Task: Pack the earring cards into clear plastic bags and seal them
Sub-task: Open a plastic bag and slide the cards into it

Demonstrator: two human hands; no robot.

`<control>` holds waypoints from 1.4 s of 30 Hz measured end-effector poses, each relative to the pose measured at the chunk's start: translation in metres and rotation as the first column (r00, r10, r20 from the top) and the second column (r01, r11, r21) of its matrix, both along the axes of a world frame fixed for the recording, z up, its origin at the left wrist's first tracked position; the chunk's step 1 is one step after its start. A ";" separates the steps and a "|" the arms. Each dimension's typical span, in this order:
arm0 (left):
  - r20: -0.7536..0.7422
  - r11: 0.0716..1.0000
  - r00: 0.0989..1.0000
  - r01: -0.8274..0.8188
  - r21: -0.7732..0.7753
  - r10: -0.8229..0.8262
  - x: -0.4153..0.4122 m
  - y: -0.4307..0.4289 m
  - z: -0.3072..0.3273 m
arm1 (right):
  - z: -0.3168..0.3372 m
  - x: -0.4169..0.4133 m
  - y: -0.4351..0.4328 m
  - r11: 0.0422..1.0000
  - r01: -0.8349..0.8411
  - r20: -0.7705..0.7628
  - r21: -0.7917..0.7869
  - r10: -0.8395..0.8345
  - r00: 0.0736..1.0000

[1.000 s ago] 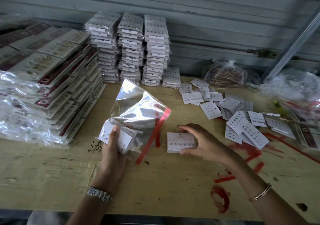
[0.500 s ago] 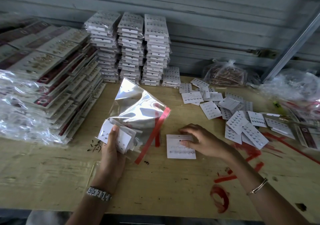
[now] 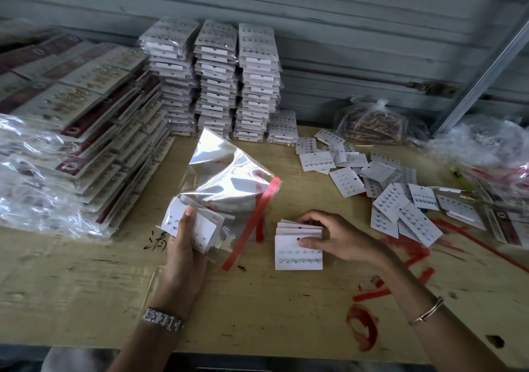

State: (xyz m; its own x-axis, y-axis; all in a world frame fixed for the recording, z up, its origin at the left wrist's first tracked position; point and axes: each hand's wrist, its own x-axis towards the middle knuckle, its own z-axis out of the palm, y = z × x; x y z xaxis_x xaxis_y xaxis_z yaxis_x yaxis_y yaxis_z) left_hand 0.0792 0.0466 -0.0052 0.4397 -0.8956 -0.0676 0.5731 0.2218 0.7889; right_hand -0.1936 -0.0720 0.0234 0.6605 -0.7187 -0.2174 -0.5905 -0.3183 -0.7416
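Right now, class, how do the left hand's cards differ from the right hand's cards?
The left hand's cards are gripped off the table; the right hand's cards lie on it. The left hand's cards touch the clear bag; the right hand's cards lie apart from it. Both: white fanned stacks.

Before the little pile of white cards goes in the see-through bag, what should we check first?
1. The left hand grips the clear plastic bag: ok.
2. The bag's mouth is held open: cannot tell.
3. The red sealing strip along the bag's edge is in sight: ok.
4. The right hand grips the small stack of white earring cards on the wooden table: ok.
5. The stack is squared up: not ok, its cards sit stepped.
6. The fanned white earring cards in the left hand are inside the bag: cannot tell.
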 end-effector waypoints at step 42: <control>-0.046 1.000 0.999 0.011 0.018 -0.010 -0.002 0.001 0.005 | -0.014 0.005 0.011 0.960 0.228 0.298 -0.162 -0.172 0.939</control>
State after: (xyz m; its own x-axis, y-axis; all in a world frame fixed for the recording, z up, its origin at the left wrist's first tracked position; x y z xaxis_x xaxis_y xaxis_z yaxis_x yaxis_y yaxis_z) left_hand 0.0769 0.0480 -0.0005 0.4265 -0.8985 -0.1040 0.6111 0.2015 0.7654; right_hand -0.1885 -0.0607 0.0094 0.5126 -0.8517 0.1087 -0.4351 -0.3668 -0.8223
